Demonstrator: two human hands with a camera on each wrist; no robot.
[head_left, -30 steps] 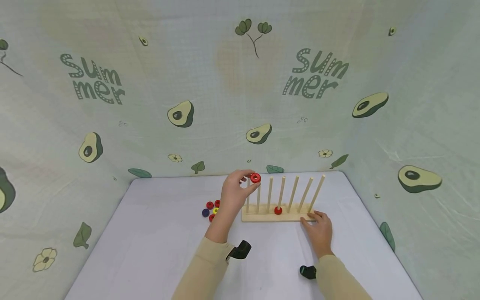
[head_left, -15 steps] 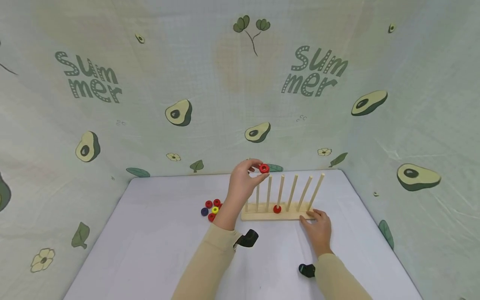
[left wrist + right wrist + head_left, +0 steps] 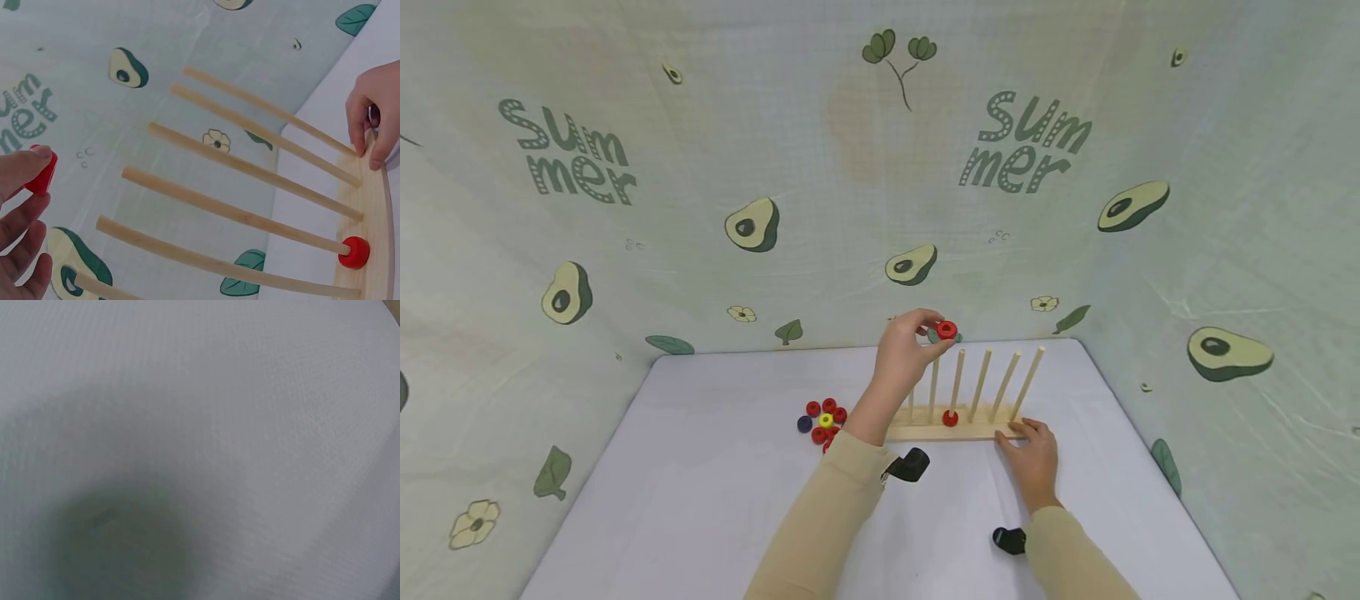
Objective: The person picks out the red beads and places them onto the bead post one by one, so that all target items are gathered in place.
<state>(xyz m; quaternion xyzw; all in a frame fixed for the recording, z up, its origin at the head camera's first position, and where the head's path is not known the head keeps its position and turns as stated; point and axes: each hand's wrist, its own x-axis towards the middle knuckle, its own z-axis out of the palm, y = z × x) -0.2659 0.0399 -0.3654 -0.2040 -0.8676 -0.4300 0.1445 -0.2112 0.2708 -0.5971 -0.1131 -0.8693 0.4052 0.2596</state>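
My left hand point(image 3: 904, 357) pinches a red ring point(image 3: 947, 331) between thumb and fingers, in the air near the tops of the pegs. In the left wrist view that held ring point(image 3: 44, 170) is apart from the peg tips. Below stands a wooden peg rack with a flat base point(image 3: 917, 433) and a row of upright pegs point(image 3: 980, 385). Another red ring point(image 3: 951, 418) sits at the bottom of one middle peg. At the rack's right end, my right hand point(image 3: 1033, 462) holds the base with thumb and fingers. My left arm hides the rack's left end.
Left of the rack lies a cluster of loose rings: several red rings point(image 3: 813, 408), a yellow ring point(image 3: 826, 421) and a dark blue ring point(image 3: 805, 424). A patterned cloth wall point(image 3: 820, 275) rises behind the white table point(image 3: 700, 483). The right wrist view shows mostly blurred pale cloth.
My left hand has carried the red ring rightward and slightly up, from the left pegs toward the middle ones. My right hand stays on the base. More loose rings show.
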